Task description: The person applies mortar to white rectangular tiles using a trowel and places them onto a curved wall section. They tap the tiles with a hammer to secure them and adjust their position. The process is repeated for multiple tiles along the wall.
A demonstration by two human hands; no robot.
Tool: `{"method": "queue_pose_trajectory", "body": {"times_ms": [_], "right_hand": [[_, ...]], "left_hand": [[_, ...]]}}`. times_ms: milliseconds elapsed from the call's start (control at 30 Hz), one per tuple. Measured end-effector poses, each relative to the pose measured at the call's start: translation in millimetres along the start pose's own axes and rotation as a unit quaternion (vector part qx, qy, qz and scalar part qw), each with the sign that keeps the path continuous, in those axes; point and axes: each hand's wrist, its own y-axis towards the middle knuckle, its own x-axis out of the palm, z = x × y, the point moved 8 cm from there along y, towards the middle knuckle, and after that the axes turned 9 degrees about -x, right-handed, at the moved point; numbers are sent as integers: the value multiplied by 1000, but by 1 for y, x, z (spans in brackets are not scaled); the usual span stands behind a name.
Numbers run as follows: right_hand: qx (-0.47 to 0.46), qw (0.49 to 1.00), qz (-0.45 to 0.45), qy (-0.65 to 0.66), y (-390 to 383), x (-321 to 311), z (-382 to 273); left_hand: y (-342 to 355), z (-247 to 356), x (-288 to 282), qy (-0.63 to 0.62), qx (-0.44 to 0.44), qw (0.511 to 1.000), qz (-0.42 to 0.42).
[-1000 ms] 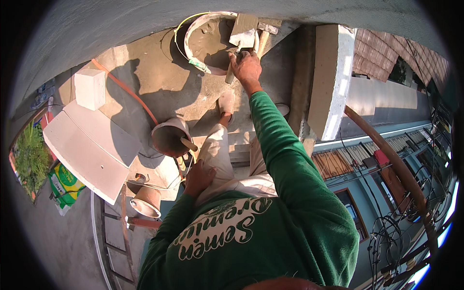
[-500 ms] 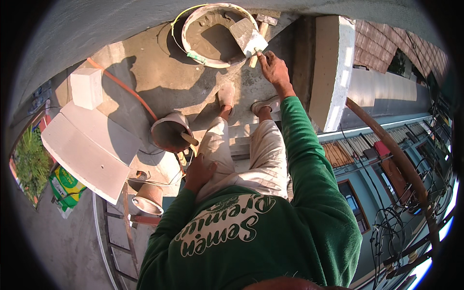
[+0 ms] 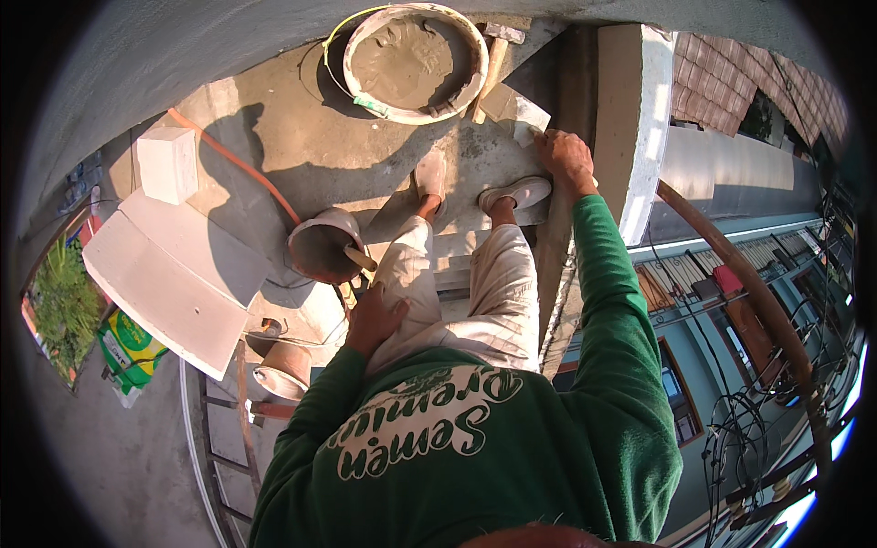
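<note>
In my right hand (image 3: pixel 568 161) is a trowel (image 3: pixel 513 108) with a broad, mortar-smeared blade, held out to the right of a round bucket (image 3: pixel 376 107). Wet grey mortar (image 3: pixel 402 62) fills much of this bucket. My left hand (image 3: pixel 376 320) lies on my left thigh with its fingers spread and nothing in them. Beside that knee stands a smaller dark bucket (image 3: pixel 315 251) with a wooden handle (image 3: pixel 360 258) sticking out of it. A hammer (image 3: pixel 496 64) rests against the mortar bucket's right side, near the trowel.
A pale block wall (image 3: pixel 621 137) edges the right side, with roofs and cables beyond. To the left are a white block (image 3: pixel 168 164), large pale boards (image 3: pixel 174 274), an orange hose (image 3: pixel 239 166), an overturned bucket (image 3: pixel 283 370) and a ladder (image 3: pixel 215 438). A grey wall curves across the top.
My right hand has carried the trowel from over the mortar bucket to the right and nearer me, toward the block wall. The left hand stays on the thigh.
</note>
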Motion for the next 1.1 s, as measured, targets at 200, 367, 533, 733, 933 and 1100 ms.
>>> {"method": "queue_pose_trajectory", "body": {"times_ms": [200,367,533,733,933,1100], "right_hand": [[-11,980,191,53,-36,-21,-7],[-156,936,301,92,38,7,-68],[-174,916,348,97,97,46,-54],[-102,930,334,118,35,108,14],[-31,914,283,290,-13,77,1],[-54,750,-15,659,45,58,-79]], "left_hand": [[-3,-1,3,-27,-21,999,7],[0,3,1,-10,-59,998,-35],[-4,-10,2,-10,-48,999,3],[-7,-9,11,12,-60,998,-20],[-2,-10,26,26,-30,999,7],[-6,25,5,49,-26,998,-7]]}}
